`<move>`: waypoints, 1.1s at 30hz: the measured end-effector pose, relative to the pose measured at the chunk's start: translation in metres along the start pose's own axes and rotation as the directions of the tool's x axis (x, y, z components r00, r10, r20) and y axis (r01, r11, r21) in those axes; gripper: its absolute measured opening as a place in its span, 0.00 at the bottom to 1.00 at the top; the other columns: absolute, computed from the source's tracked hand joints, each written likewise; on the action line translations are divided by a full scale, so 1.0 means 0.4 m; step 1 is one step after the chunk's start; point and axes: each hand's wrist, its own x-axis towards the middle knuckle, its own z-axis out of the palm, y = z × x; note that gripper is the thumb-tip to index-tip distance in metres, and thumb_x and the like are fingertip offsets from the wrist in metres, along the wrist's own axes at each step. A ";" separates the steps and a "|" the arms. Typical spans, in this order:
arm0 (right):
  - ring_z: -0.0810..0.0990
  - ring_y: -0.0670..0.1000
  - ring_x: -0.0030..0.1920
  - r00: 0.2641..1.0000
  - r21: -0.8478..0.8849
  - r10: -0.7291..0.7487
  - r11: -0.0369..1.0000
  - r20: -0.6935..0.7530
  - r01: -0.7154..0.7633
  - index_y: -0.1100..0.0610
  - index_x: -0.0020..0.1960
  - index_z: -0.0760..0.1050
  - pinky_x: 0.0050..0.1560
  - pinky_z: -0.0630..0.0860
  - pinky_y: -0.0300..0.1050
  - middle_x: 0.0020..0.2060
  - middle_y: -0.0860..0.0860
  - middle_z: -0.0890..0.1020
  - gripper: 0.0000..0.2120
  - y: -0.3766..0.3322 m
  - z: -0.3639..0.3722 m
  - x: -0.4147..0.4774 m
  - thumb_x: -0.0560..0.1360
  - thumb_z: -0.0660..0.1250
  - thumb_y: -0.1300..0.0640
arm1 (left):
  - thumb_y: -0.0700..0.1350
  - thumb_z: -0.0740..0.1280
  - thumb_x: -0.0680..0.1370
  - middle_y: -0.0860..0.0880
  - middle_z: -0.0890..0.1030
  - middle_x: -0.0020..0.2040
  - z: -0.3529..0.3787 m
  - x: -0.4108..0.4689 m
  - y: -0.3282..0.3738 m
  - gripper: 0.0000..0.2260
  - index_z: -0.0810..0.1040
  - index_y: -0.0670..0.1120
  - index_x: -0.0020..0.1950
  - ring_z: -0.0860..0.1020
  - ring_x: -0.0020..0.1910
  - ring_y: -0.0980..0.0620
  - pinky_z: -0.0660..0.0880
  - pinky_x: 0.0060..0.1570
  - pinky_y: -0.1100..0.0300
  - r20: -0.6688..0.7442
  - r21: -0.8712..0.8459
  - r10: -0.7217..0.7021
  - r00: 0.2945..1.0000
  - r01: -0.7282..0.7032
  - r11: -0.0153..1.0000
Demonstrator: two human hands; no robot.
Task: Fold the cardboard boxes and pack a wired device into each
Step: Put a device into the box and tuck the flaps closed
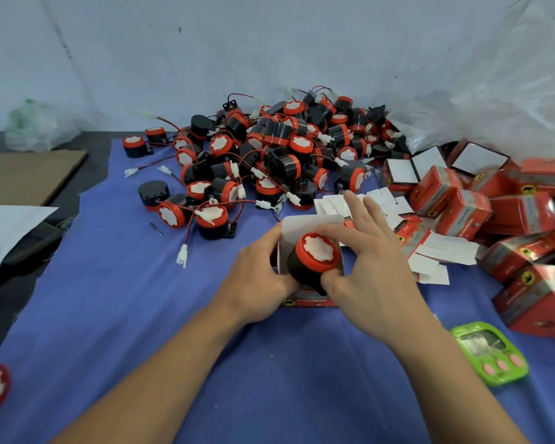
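The left hand (pixel 257 283) grips the open box (pixel 302 227); the right hand (pixel 375 274) pinches a black device (pixel 318 253), red-rimmed, white-faced, at its mouth.

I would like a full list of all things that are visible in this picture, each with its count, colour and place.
held device: one, black with red cap, at mouth of open box
open box: one, red and white, cloth centre
loose devices: large pile, black and red, far side
folded boxes: many, red, right side
flat boxes: several, white and red, beside right hand
cloth: one, blue, under the hands
case: one, green, near right
cardboard sheet: one, brown, far left
plastic bag: one, clear, far right
left hand: holds open box
right hand: pinches held device
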 end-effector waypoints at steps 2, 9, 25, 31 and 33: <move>0.48 0.46 0.82 0.997 0.029 0.009 1.000 0.078 -0.011 0.39 0.69 0.75 0.78 0.52 0.44 0.83 0.45 0.55 0.32 0.001 0.001 -0.001 0.68 0.73 0.59 | 0.51 0.74 0.68 0.67 0.82 0.57 0.002 -0.003 0.003 0.29 0.72 0.74 0.63 0.81 0.56 0.65 0.77 0.49 0.70 -0.015 -0.019 -0.003 1.000 0.003 1.000; 0.58 0.42 0.80 0.998 0.182 0.064 0.981 0.017 -0.066 0.36 0.64 0.79 0.73 0.58 0.37 0.80 0.43 0.64 0.30 0.014 -0.013 0.002 0.68 0.77 0.62 | 0.37 0.69 0.66 0.48 0.82 0.67 -0.017 0.011 -0.002 0.35 0.75 0.56 0.73 0.79 0.67 0.45 0.78 0.63 0.47 0.289 -0.345 -0.074 0.954 0.176 0.922; 0.61 0.32 0.72 0.995 0.179 0.006 0.984 -0.102 0.012 0.41 0.69 0.78 0.69 0.59 0.23 0.75 0.36 0.65 0.33 0.016 0.010 -0.004 0.75 0.65 0.72 | 0.37 0.73 0.65 0.50 0.85 0.58 -0.006 0.018 -0.016 0.34 0.75 0.55 0.70 0.83 0.58 0.47 0.81 0.56 0.39 0.154 -0.160 -0.089 0.984 0.113 0.981; 0.81 0.54 0.57 0.963 -0.075 0.268 0.960 -0.021 -0.269 0.36 0.80 0.57 0.54 0.77 0.51 0.59 0.40 0.84 0.38 0.048 0.000 -0.007 0.75 0.73 0.43 | 0.41 0.71 0.63 0.49 0.83 0.53 -0.006 0.014 -0.018 0.32 0.74 0.54 0.67 0.82 0.51 0.48 0.80 0.47 0.47 0.146 -0.202 -0.077 0.986 0.106 0.974; 0.82 0.56 0.51 0.951 -0.125 0.306 0.946 0.037 -0.299 0.37 0.77 0.62 0.47 0.75 0.51 0.47 0.43 0.86 0.31 0.044 0.009 -0.013 0.77 0.68 0.40 | 0.41 0.71 0.64 0.50 0.83 0.56 -0.007 0.014 -0.022 0.32 0.75 0.54 0.68 0.82 0.55 0.49 0.80 0.50 0.50 0.162 -0.224 -0.071 0.984 0.106 0.969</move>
